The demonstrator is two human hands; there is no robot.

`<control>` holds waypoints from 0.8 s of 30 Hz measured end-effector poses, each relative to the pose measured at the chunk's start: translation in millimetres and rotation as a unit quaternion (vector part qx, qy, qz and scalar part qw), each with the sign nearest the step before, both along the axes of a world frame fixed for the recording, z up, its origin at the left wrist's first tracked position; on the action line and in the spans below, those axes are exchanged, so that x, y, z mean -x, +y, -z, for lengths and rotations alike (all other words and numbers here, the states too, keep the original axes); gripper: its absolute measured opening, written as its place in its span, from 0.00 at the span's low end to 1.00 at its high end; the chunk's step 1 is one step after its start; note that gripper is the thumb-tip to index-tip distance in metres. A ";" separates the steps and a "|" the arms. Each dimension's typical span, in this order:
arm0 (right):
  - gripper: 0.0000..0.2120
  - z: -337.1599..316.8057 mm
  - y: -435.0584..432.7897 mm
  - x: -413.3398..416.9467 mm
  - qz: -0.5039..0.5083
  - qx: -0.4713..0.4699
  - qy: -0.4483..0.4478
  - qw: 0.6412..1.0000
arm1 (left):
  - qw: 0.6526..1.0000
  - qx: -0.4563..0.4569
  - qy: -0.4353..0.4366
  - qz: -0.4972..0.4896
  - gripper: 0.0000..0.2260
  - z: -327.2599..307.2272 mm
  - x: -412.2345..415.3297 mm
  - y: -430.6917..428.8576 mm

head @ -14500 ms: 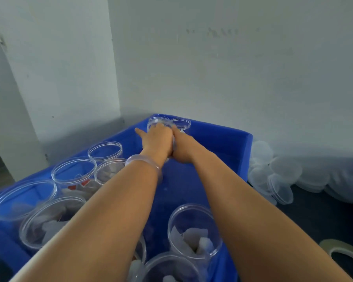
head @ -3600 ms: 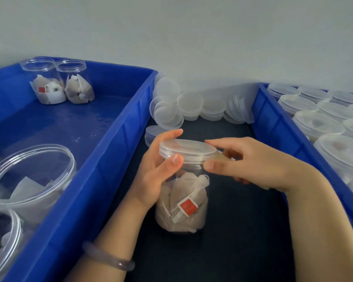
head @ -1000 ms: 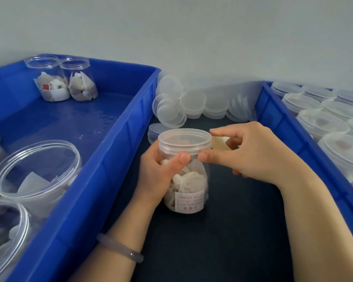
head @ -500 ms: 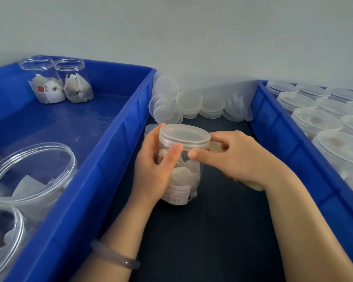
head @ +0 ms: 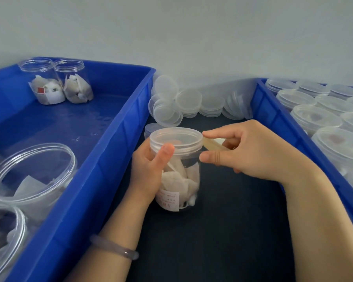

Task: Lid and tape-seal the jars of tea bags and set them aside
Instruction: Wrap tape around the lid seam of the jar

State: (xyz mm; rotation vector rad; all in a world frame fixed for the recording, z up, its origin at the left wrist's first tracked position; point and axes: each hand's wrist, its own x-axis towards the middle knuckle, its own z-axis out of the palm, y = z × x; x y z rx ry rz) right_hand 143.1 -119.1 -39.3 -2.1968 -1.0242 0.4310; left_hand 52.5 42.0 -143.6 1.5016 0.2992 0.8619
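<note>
Holding tape strip (head: 214, 146) to lidded jar (head: 180, 181) on dark mat (head: 222, 237) between blue crates (head: 273, 119).
I see left hand (head: 148, 173) wrapped round jar body, thumb on lid (head: 175, 139) rim; right hand (head: 253, 155) pinches the tan strip at that rim. Beyond: loose lids (head: 189, 100) piled by the wall (head: 192, 37); two open jars (head: 56, 84) in left crate's (head: 110, 159) far corner.

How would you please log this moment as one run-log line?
stage: taping lid seam | left hand: grips jar | right hand: holds tape at lid | jar: lidded, upright
</note>
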 end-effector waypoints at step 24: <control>0.21 12.1 13.3 3.0 -0.063 -0.017 0.061 0.996 | 0.998 -0.069 -0.002 -0.001 0.32 -2.8 -0.5 -11.5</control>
